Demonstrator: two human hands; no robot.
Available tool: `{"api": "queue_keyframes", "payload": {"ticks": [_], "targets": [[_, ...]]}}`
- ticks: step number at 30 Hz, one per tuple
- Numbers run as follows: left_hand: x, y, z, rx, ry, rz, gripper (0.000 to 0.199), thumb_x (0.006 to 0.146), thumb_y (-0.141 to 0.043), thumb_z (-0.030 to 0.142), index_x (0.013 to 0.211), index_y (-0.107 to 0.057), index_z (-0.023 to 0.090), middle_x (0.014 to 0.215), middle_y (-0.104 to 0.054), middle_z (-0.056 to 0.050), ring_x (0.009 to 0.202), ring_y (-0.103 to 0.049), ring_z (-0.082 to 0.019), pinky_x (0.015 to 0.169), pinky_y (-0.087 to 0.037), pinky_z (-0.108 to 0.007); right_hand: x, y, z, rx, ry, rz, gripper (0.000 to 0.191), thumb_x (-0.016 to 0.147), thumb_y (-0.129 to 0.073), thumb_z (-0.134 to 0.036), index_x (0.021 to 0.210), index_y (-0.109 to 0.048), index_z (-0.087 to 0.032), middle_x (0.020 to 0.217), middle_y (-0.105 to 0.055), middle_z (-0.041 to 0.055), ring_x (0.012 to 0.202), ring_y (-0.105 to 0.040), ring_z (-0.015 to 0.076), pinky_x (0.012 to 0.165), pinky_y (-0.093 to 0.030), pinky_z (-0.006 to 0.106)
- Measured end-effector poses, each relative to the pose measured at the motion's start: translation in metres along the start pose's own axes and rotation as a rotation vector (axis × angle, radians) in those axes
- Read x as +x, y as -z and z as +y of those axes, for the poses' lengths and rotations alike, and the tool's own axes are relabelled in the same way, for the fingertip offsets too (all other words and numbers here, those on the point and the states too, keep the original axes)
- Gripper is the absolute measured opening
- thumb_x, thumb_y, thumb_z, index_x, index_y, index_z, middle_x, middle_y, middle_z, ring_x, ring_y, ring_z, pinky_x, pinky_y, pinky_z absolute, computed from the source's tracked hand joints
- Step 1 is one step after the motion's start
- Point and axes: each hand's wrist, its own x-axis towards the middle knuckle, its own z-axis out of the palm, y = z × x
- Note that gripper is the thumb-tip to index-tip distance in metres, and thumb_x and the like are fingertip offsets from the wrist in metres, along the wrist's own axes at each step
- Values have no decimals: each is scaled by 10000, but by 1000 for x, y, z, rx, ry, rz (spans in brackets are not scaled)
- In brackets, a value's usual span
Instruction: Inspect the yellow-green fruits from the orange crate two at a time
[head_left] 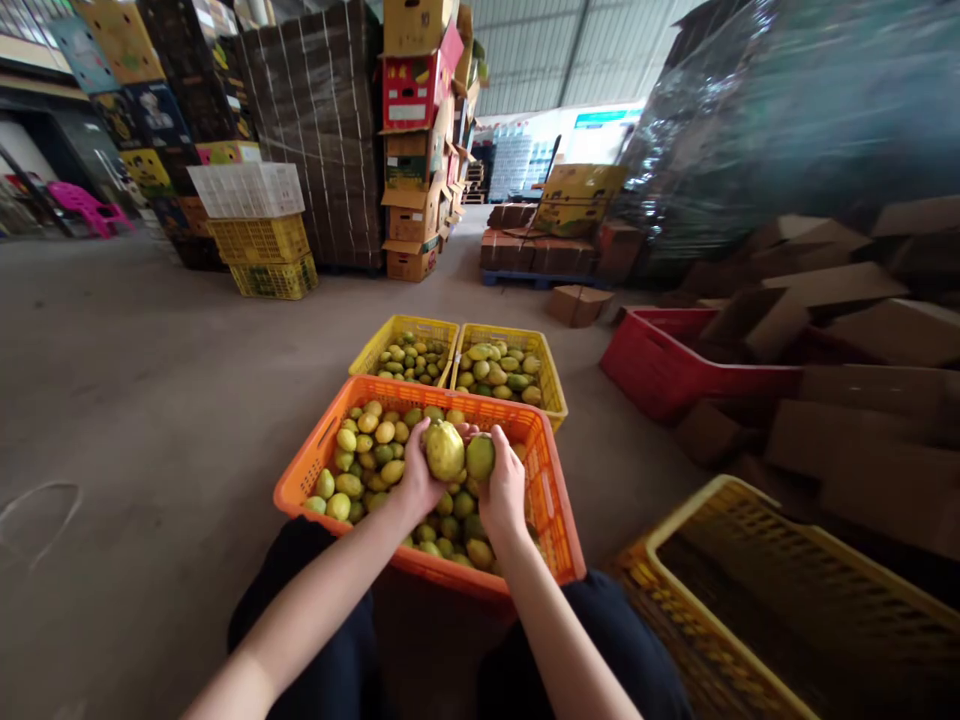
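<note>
So both hands are full here. The left hand (421,478) is closed around a big, lumpy yellow-green fruit (445,451), and the right hand (505,487) has its fingers wrapped around a smaller green fruit (480,457). Both fruits sit in the gap between the palms, side by side, just right of the middle of the orange crate (556,510) and above its load. The big one lies right of the left palm, the small one left of the right palm, so each is nearest its own hand. Long axes look roughly near-to-far, tho the small one's is harder to call.

Count: two held fruits, one orange crate, two yellow crates (553,382) of fruit past its far edge, one red crate (637,365) off beyond its right edge, one bigger yellow crate (720,495) off its near right corner. Loose fruit (391,471) inside the orange one? Dozens, too overlapped to count.
</note>
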Motion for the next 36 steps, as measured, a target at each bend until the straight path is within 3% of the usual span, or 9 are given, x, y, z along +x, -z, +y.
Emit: {"api": "queue_keyframes", "payload": {"ticks": [5, 8, 13, 17, 20, 24, 28, 31, 36], "targets": [[3, -9, 6, -63, 63, -33, 458, 794, -401, 425, 983, -660, 97, 980, -697, -138, 1014, -624, -291, 859, -498, -420, 7, -1, 3, 27, 6, 110, 265, 697, -619, -437, 675, -567, -179, 627, -586, -40, 592, -528, 123, 604, -445, 244], [4, -6, 7, -95, 129, -62, 464, 787, -408, 417, 1026, -650, 102, 999, -692, -133, 1006, -622, -290, 847, -494, -420, 11, 1, 7, 3, 88, 145, 298, 730, -594, -469, 694, -572, -174, 635, -575, -44, 595, -508, 118, 611, -430, 241], [0, 4, 2, -164, 235, -88, 444, 754, -432, 431, 1010, -645, 137, 1022, -684, -114, 1014, -606, -307, 835, -480, -459, 7, 2, 8, -274, 380, 168, 356, 821, -492, -500, 696, -559, -174, 639, -534, -40, 611, -467, 118, 615, -387, 237], [-16, 12, -1, -172, 237, -81, 448, 751, -408, 453, 999, -641, 161, 1021, -680, -103, 1034, -593, -310, 853, -466, -466, -9, 5, 13, -525, 495, 69, 320, 839, -493, -476, 790, -579, -172, 742, -595, 0, 696, -524, 147, 706, -400, 271], [-35, 26, -1, -146, 194, -89, 417, 738, -421, 456, 968, -640, 185, 990, -681, -86, 1030, -592, -304, 855, -468, -461, -27, 9, 22, -686, 523, -87, 305, 856, -477, -448, 900, -602, -174, 893, -620, 55, 829, -560, 187, 811, -418, 329], [-72, 53, -5, -113, 191, 16, 370, 722, -442, 474, 875, -623, 190, 928, -677, -80, 1012, -599, -295, 856, -480, -443, -69, 18, 38, -868, 531, -305, 325, 893, -420, -414, 1031, -624, -203, 1088, -579, 95, 1033, -531, 223, 947, -401, 408], [-115, 79, -21, -77, 119, -3, 455, 748, -405, 505, 985, -618, 180, 999, -661, -94, 1071, -575, -290, 900, -464, -437, -122, 35, 54, -984, 485, -464, 371, 830, -538, -433, 1140, -615, -245, 1307, -468, 108, 1190, -452, 269, 1013, -380, 455], [-140, 89, -41, -46, 99, 2, 512, 780, -368, 531, 1042, -616, 169, 1038, -648, -121, 1123, -546, -303, 928, -444, -448, -153, 53, 65, -1039, 456, -466, 506, 723, -664, -470, 1158, -607, -217, 1340, -439, 143, 1207, -440, 313, 1015, -385, 486], [-159, 93, -76, -179, 182, 88, 406, 816, -419, 423, 1020, -636, 146, 1018, -654, -116, 1063, -590, -231, 952, -437, -322, -176, 86, 76, -1023, 481, -332, 521, 678, -708, -463, 1122, -617, -205, 1294, -488, 152, 1215, -457, 328, 999, -412, 497]]}}
